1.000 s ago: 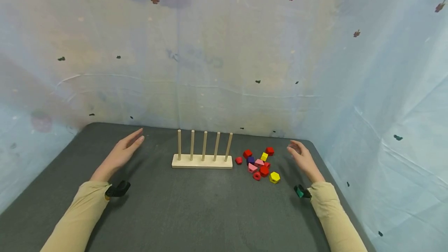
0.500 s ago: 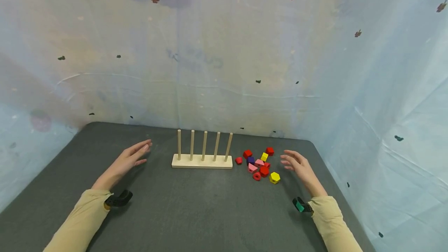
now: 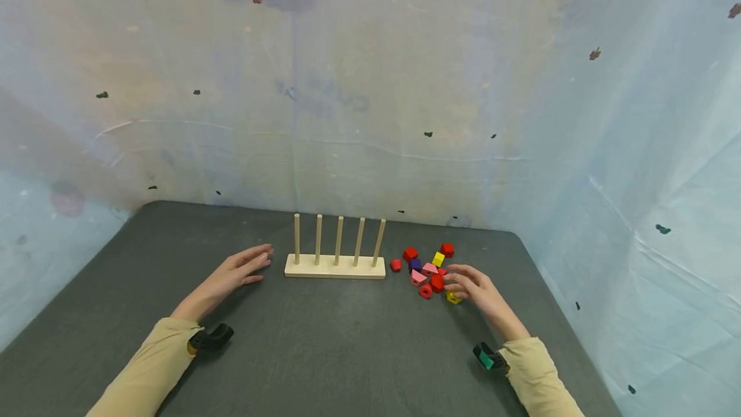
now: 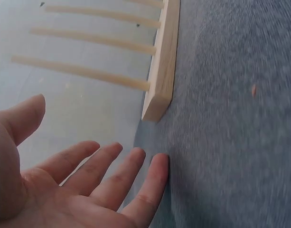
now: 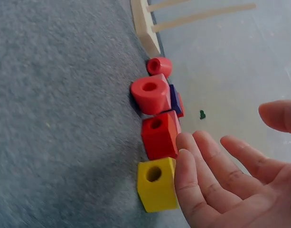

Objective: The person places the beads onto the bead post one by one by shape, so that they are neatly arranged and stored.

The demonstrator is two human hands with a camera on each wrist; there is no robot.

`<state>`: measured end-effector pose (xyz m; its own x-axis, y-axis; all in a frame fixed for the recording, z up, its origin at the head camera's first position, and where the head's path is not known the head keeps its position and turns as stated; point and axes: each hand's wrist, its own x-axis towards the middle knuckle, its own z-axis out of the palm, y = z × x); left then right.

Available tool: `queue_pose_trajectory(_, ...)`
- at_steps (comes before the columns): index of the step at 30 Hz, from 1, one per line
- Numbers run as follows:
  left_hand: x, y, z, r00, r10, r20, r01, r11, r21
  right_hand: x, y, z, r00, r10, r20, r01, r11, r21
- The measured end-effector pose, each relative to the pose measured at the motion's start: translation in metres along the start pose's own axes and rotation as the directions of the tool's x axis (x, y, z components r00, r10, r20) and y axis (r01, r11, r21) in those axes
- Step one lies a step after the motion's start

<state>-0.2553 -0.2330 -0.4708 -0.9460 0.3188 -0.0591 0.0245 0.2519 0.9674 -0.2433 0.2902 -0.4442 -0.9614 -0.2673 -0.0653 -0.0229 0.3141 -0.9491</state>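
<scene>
A pale wooden peg rack [image 3: 334, 268] with several upright pegs stands toward the back of the table. Just left of it hovers my left hand [image 3: 228, 278], holding nothing, its fingers spread and relaxed in the left wrist view. To the rack's right lies a loose cluster of drilled wooden beads: red, pink, yellow and dark blue. My right hand [image 3: 480, 295] is at the cluster's right side, fingers loosely bent and holding nothing. It partly covers a yellow hexagonal bead [image 5: 157, 185]. Beyond that sit a red bead [image 5: 159, 135] and a red ring bead [image 5: 149, 95].
The dark grey table [image 3: 347, 352] ends at a pale patterned sheet [image 3: 370, 82] behind and on the right. A dark blue bead [image 3: 415, 265] and a small yellow bead [image 3: 439, 259] lie among the others, with a red bead [image 3: 448, 250] farthest back.
My left hand has moved right and nearer the viewer, toward the rack. My right hand has moved left and nearer the viewer, over the yellow hexagonal bead. Rack and beads stay put.
</scene>
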Motion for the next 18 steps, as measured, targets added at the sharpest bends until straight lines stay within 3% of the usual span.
queue_pose_trajectory(9, 0.016, 0.002, 0.016, 0.999, -0.035, -0.001, 0.036, 0.999, 0.035, 0.002, 0.000, 0.009, 1.000, -0.007, 0.019, 0.009, 0.998, -0.061)
queue_pose_trajectory(18, 0.027, -0.004, 0.024, 1.000, -0.002, -0.026, 0.005, 0.993, 0.118, 0.003, -0.015, 0.021, 0.991, -0.049, 0.122, 0.062, 0.993, -0.105)
